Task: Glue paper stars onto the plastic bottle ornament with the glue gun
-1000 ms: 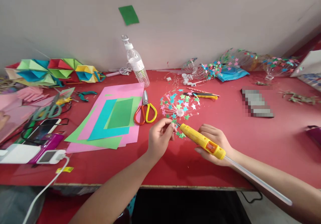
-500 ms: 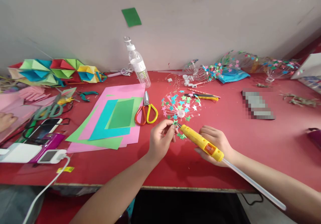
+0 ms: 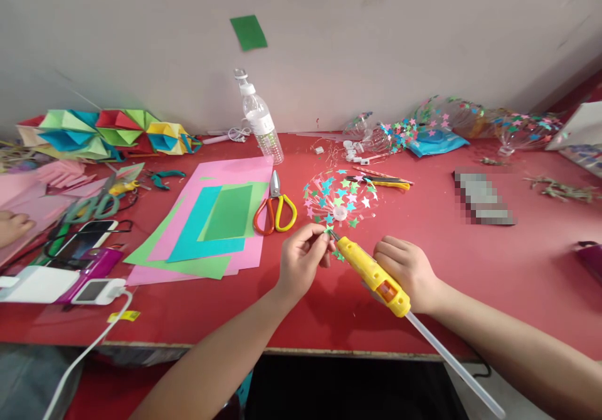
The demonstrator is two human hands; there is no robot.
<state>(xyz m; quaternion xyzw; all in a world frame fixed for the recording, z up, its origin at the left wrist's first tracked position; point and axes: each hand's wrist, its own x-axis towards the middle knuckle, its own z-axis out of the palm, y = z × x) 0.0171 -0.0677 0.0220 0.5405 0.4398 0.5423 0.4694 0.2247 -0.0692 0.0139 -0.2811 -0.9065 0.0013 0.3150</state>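
Closed around a yellow hot glue gun [image 3: 374, 274] is my right hand [image 3: 407, 273]; a long clear glue stick [image 3: 456, 363] sticks out of the gun's back end. The gun's metal nozzle points at a small green paper star [image 3: 328, 229], pinched between the thumb and finger of my left hand [image 3: 303, 260]. Whether nozzle and star touch, I cannot tell. Just beyond my fingers stands a clear plastic piece with thin spreading strands [image 3: 339, 212], tipped with blue, green, pink and white stars. Several green stars [image 3: 338, 255] show partly behind the gun.
Scissors [image 3: 275, 210] with red and yellow handles lie beside stacked coloured paper [image 3: 230, 213]. A plastic bottle [image 3: 263, 125] stands by the wall. A utility knife [image 3: 383, 182] lies behind the strands. At left are phones, a power bank [image 3: 42, 284] and another person's hand [image 3: 14, 227].
The glue gun's back end has swung down and to the left, along with its glue stick. My left hand stays in nearly the same place, still pinching the star.
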